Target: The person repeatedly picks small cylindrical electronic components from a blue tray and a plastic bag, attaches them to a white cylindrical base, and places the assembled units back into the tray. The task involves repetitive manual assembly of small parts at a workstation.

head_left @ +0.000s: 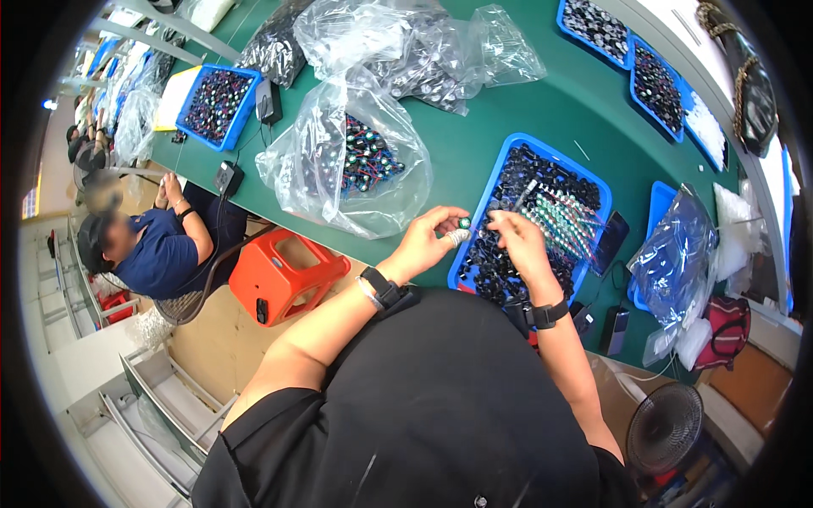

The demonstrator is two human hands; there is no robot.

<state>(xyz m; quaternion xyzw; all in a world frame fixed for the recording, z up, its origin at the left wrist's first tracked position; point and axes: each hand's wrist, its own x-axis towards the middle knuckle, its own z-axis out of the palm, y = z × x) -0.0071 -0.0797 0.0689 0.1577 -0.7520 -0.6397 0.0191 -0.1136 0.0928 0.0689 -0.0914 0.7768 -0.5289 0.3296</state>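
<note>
My left hand (428, 244) pinches a small round black part with a green face (464, 223) at the near left edge of a blue tray (603, 188). A pale wrap (458, 237) covers one fingertip of that hand. My right hand (523, 243) is closed over the tray, with a slim light-coloured stick-like tool (526, 193) jutting up from its fingers; its exact kind is unclear. Loose black round parts (491, 267) fill much of the tray. Rows of green-faced parts with coloured wires (566, 222) lie at its right side.
Left of the tray, an open clear bag (373, 161) holds wired parts. More bags (381, 42) and blue trays (218, 106) stand on the green table (542, 102). A phone (610, 241) lies by the tray. A seated person (169, 245) and red stool (284, 275) are at left.
</note>
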